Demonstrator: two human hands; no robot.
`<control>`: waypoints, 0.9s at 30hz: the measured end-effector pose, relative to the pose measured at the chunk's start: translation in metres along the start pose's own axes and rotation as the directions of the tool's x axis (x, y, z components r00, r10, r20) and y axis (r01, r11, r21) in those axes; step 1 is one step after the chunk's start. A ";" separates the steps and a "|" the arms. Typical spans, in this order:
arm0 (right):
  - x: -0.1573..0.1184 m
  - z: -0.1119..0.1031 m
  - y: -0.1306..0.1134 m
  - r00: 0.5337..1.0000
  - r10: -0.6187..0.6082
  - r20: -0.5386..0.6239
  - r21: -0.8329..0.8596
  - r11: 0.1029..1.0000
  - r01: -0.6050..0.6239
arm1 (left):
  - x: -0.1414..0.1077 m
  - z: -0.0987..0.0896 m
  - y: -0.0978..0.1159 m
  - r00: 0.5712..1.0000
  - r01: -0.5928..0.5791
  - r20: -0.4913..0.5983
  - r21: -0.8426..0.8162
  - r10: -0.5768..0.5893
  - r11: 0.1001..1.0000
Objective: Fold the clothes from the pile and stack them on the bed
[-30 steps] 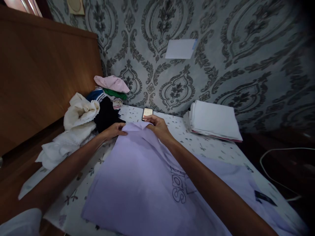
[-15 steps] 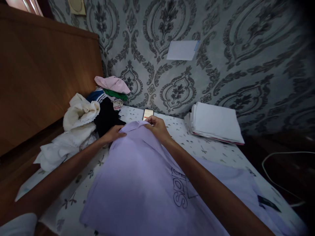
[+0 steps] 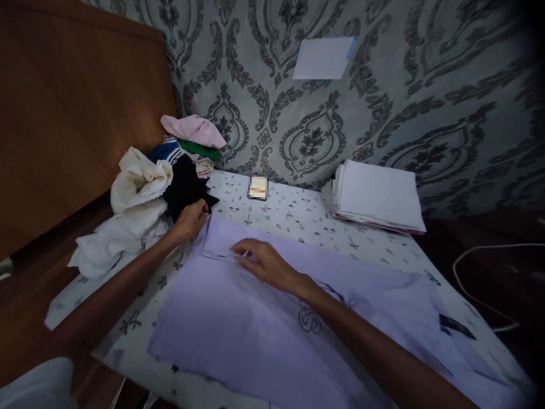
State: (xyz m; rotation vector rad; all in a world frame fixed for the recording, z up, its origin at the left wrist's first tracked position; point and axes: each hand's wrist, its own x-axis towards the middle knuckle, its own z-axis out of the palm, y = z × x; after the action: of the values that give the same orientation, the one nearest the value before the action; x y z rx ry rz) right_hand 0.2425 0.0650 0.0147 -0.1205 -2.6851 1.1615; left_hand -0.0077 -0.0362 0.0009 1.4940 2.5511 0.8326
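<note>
Two hands work at the far left end of a lilac garment (image 3: 221, 324), which spreads over the desk (image 3: 232, 196) from near its left edge across toward its right edge. Your left hand (image 3: 191, 220) has its fingers curled beside the garment's far left corner, next to the black cloth (image 3: 186, 187); whether it pinches any fabric, you cannot tell from this view. Your right hand (image 3: 266, 262) has thumb and fingers parted and grips nothing, just over the layered edge, though contact with the cloth is unclear. The step in hand looks like straightening that end, so you do best to steady the corner with the left hand and sweep the right palm lightly outward along the edge, pressing creases away instead of dragging the layers. Mind the ripples by the printed lettering (image 3: 310, 320), partly hidden by your right forearm: ease them toward the desk's right edge, where the dark label (image 3: 457, 326) lies. Keep your left wrist off the white cloth (image 3: 123, 238) at the desk's left edge, since a snag could pull the corner askew.
</note>
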 end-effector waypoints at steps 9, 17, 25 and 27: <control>-0.015 0.018 0.018 0.985 0.156 -0.075 -0.288 0.942 -0.171 | -0.036 0.009 0.012 0.974 0.121 0.180 0.089 -0.135 0.989; -0.015 0.022 0.014 0.984 0.138 -0.115 -0.277 0.947 -0.165 | -0.035 0.003 0.010 0.974 0.137 0.183 -0.020 -0.131 0.990; -0.020 0.022 0.022 0.988 0.051 -0.147 -0.199 0.977 -0.079 | -0.061 -0.011 0.034 0.862 -0.405 0.406 0.187 0.305 0.895; -0.020 0.022 0.024 0.988 0.067 -0.141 -0.202 0.975 -0.094 | -0.061 -0.015 0.041 0.825 -0.473 0.468 0.261 0.318 0.841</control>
State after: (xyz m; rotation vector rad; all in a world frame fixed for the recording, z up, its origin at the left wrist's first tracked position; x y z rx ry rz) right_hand 0.2570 0.0629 -0.0208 -0.3313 -2.6963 0.8556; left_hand 0.0514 -0.0775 0.0208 2.1023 2.1773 0.0172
